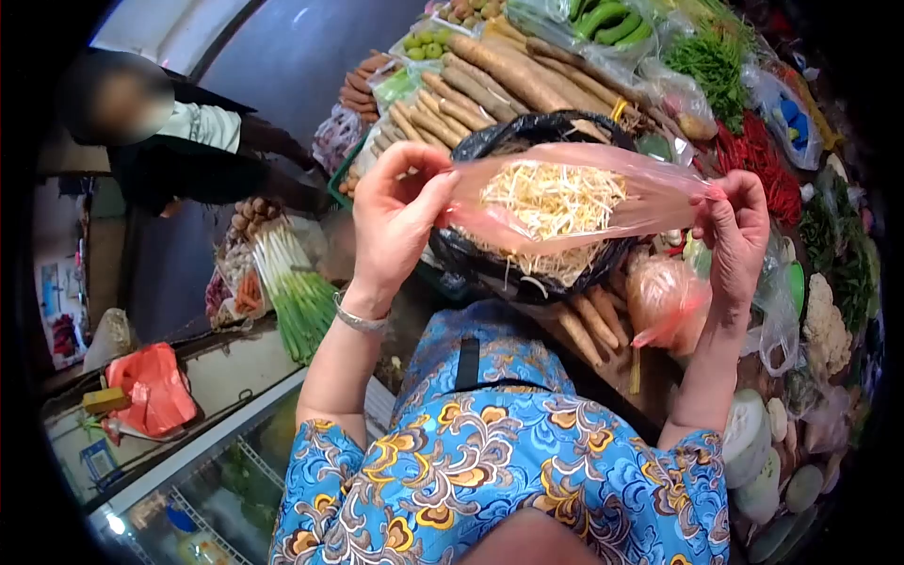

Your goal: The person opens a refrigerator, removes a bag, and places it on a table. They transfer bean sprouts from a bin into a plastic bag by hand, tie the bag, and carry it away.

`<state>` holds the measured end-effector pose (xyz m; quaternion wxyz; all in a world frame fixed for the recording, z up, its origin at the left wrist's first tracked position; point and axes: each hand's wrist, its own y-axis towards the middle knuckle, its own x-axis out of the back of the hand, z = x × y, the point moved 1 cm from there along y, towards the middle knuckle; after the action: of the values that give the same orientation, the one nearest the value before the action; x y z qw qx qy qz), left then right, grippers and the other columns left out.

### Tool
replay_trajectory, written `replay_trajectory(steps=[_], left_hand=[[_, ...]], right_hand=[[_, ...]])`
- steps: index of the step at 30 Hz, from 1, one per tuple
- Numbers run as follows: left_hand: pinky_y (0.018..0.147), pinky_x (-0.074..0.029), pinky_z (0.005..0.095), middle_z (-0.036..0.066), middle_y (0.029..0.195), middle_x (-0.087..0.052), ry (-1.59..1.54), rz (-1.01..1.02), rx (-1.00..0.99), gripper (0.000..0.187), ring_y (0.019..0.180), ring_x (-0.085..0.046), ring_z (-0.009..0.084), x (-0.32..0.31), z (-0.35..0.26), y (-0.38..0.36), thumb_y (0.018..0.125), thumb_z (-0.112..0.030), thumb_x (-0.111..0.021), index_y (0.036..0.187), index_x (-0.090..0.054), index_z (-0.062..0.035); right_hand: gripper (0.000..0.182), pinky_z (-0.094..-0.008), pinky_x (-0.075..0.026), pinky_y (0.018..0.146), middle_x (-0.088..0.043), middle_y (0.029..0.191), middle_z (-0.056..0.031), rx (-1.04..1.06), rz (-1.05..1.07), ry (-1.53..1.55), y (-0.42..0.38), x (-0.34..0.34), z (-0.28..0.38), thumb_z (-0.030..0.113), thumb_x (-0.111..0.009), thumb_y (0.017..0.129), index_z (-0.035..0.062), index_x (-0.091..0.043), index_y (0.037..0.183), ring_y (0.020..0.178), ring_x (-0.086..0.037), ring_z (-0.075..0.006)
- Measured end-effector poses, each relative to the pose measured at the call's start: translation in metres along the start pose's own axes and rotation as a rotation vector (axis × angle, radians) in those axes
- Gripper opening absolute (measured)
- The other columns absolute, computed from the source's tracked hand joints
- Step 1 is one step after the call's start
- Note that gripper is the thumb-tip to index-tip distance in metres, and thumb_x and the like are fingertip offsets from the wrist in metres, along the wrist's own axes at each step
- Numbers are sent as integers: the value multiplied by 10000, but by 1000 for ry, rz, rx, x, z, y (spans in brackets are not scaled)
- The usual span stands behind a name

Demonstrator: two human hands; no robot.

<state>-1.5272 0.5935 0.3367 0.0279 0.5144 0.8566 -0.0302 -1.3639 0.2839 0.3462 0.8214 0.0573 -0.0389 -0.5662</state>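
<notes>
A thin pink plastic bag (659, 202) is stretched sideways at chest height. My left hand (400, 212) pinches one end of it between thumb and fingers, with a bracelet at the wrist. At the opposite end, my right hand (739, 226) grips the bag with its fingers closed. Pale bean sprouts (551, 202) show within the bag's spread mouth. Below is a black plastic bag (499, 137), its rim folded around more sprouts. A tied, filled clear bag (664, 287) sits under my right forearm.
Long brown roots (508, 71) lie beyond the black bag, with green bananas (612, 21) farther back. Red chillies (761, 165) are at the right. Green onions (287, 292) lie at left, near a glass-topped case (221, 471). A person (188, 141) stands at upper left.
</notes>
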Motion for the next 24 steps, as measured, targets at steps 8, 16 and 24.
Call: replay_trajectory(steps=[8, 16, 24], left_hand=[[771, -535, 243, 55, 958, -630, 328, 374, -394, 270, 896, -654, 124, -72, -5, -12, 850, 83, -598, 1101, -618, -14], [760, -533, 261, 83, 1066, -566, 483, -107, 37, 538, 888, -597, 131, 30, 74, -53, 869, -108, -713, 1331, -440, -64], [630, -557, 244, 52, 987, -662, -126, -146, 335, 311, 789, -646, 113, 0, 113, -73, 881, -3, -644, 1170, -535, -36]], right_hand=[[180, -278, -481, 783, -652, 894, -37, 188, 544, -344, -31, -100, -44, 22, -604, 878, 57, -651, 1048, 864, -606, -140], [148, -324, -511, 804, -543, 810, 32, 368, 222, 334, -12, 2, 52, 249, -560, 989, 147, -666, 971, 891, -549, -95], [336, -319, -401, 855, -434, 836, 4, 152, -20, 348, -67, 44, 55, 311, -599, 959, 118, -429, 743, 839, -454, -132]])
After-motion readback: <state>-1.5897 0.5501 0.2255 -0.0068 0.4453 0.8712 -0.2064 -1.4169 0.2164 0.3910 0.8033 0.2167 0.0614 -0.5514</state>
